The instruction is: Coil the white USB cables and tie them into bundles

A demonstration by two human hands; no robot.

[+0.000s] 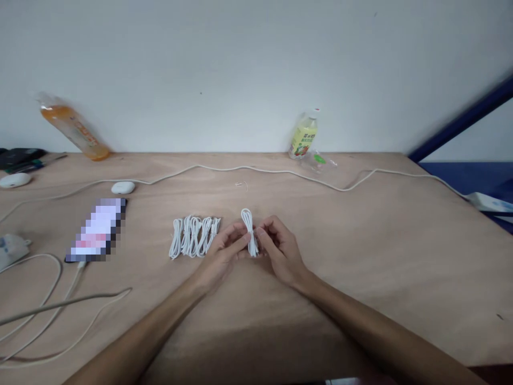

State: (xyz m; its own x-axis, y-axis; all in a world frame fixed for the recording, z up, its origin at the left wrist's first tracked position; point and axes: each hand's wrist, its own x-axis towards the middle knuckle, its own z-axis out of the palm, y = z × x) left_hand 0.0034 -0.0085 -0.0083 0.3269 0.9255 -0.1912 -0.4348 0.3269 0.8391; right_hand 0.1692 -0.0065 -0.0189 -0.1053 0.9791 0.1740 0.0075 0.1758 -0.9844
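A coiled white cable bundle (247, 220) stands out between my two hands near the middle of the wooden table (380, 240). My left hand (224, 248) grips it from the left, thumb against its middle. From the right, my right hand (282, 248) closes on the same bundle, with thumb and fingers pinched at its waist. Just left of my left hand lies a row of several similar white cable bundles (195, 236), side by side. Small thin white scraps (241, 185) rest on the table beyond the held bundle.
A long white cord (240, 168) crosses the table's back. An orange bottle (76, 131) and a yellow-labelled bottle (303, 136) stand by the wall, with a clear wrapper (319, 160). At left are a phone (98, 230), white cases (123, 187) and looped cables (60, 305).
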